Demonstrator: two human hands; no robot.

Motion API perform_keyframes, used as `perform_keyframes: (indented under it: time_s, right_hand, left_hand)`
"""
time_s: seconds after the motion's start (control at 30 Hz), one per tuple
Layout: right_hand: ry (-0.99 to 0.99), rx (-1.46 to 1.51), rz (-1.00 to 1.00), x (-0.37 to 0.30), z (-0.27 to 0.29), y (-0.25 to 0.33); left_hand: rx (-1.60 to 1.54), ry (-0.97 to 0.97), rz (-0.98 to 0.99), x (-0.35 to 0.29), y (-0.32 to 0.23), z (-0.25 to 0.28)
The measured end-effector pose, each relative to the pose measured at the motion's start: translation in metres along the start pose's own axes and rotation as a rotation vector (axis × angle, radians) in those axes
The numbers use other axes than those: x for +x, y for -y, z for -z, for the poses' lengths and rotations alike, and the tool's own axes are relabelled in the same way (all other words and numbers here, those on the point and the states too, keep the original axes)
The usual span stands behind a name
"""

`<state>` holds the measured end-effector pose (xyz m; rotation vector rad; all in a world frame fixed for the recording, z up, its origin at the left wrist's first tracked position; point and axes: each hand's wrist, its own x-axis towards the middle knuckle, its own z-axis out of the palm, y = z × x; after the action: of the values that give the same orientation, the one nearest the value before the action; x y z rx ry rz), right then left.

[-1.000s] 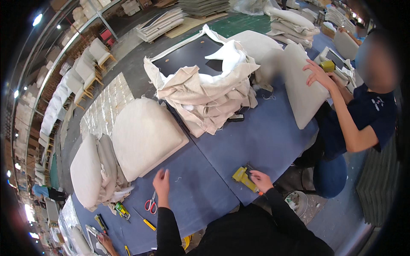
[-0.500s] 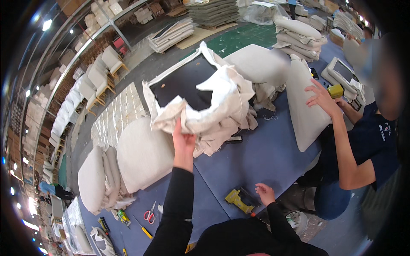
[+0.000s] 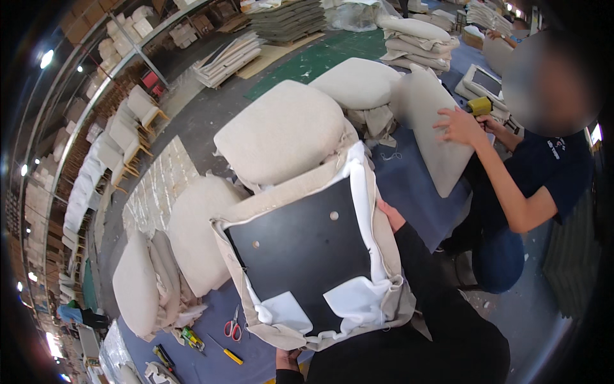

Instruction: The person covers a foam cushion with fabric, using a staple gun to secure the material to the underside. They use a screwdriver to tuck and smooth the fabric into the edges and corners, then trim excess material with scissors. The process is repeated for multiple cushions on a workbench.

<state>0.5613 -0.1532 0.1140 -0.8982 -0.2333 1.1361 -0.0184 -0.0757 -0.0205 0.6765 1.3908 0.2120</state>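
Observation:
A beige upholstered chair seat (image 3: 300, 237) is held up in front of me. Its black underside board faces me, with two round holes showing, and white wadding and loose fabric edges surround it. My left hand (image 3: 288, 357) grips the seat's near left corner from beneath, fingers mostly hidden. At the far right edge, my right hand (image 3: 391, 216) is wrapped round the fabric side, its fingertips behind the seat. Just beyond stands another beige cushion (image 3: 281, 131), fabric face up.
Red-handled scissors (image 3: 233, 325), a yellow-handled screwdriver (image 3: 225, 351) and a green tool (image 3: 192, 340) lie on the blue table (image 3: 208, 313) at left, near stacked cushions (image 3: 142, 278). At right, a co-worker holds a cushion (image 3: 435, 128) and a yellow staple gun (image 3: 478, 107).
The seat has come closer to me, and my right hand, formerly empty beside the yellow staple gun, now grips it. My left hand has moved down to its near corner. The beige cushion behind is uncovered.

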Motion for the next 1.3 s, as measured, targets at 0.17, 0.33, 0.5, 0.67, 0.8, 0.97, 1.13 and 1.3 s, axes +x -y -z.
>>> perform_keyframes:
  time_s: [0.17,0.33,0.5,0.67,0.8,0.97,1.13,1.3]
  right_hand:
    - [0.205,-0.205,0.169,-0.061,-0.095,0.048]
    - [0.404,-0.518,0.346,-0.094,-0.166,0.035]
    - [0.513,-0.842,0.309,-0.106,-0.206,-0.032]
    - [0.492,-0.838,0.318,-0.114,-0.225,-0.061]
    - [0.546,-0.935,0.408,-0.142,-0.274,-0.047]
    - [0.330,-0.972,0.836,-0.161,-0.328,-0.067]
    - [0.096,-0.985,1.266,-0.155,-0.330,-0.096]
    - [0.269,-0.999,1.471,-0.144,-0.317,-0.108]
  left_hand:
    - [0.234,0.133,-0.160,0.035,0.021,0.019]
    - [0.391,0.475,-0.829,0.032,-0.026,0.019]
    - [0.767,0.421,-1.001,-0.147,-0.177,-0.020]
    - [0.349,-0.088,-1.656,-0.256,-0.253,-0.060]
    - [0.354,0.000,-1.744,-0.267,-0.271,-0.080]
    - [0.294,0.179,-1.718,-0.240,-0.258,-0.083]
    - [0.308,0.245,-1.728,-0.229,-0.262,-0.084]
    - [0.297,0.234,-1.750,-0.221,-0.265,-0.068]
